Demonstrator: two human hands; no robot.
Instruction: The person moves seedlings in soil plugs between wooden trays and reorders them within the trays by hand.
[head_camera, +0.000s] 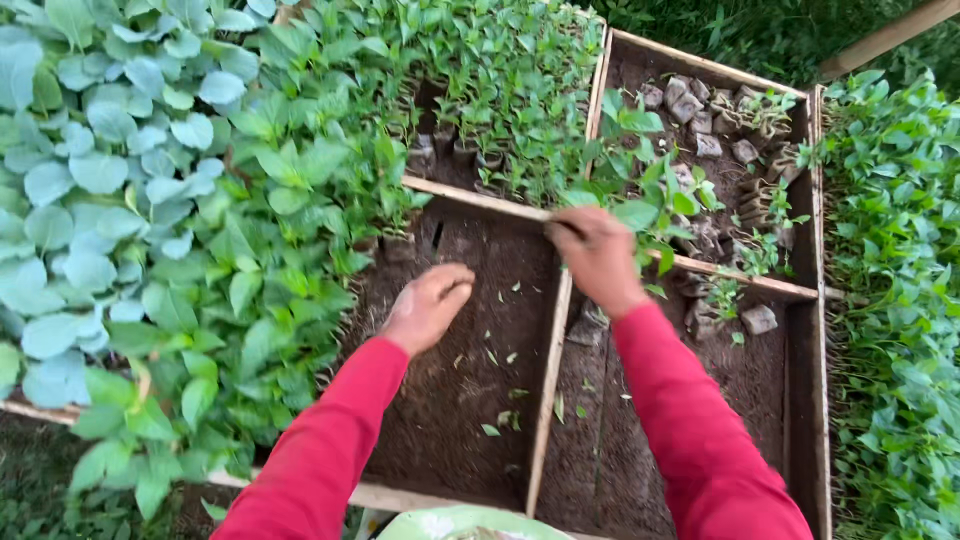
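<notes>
Keep your right hand (597, 255) clamped low on the seedling (640, 195) stem, lifting straight, while your empty, half-curled left hand (428, 305) hovers over the bare soil (470, 370).

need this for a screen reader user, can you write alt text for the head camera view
Two hands in red sleeves work over a wooden-framed nursery bed of dark soil: the right hand grips a leafy seedling, the left hand hovers open over bare soil. Dense green seedlings crowd the left side.
</notes>
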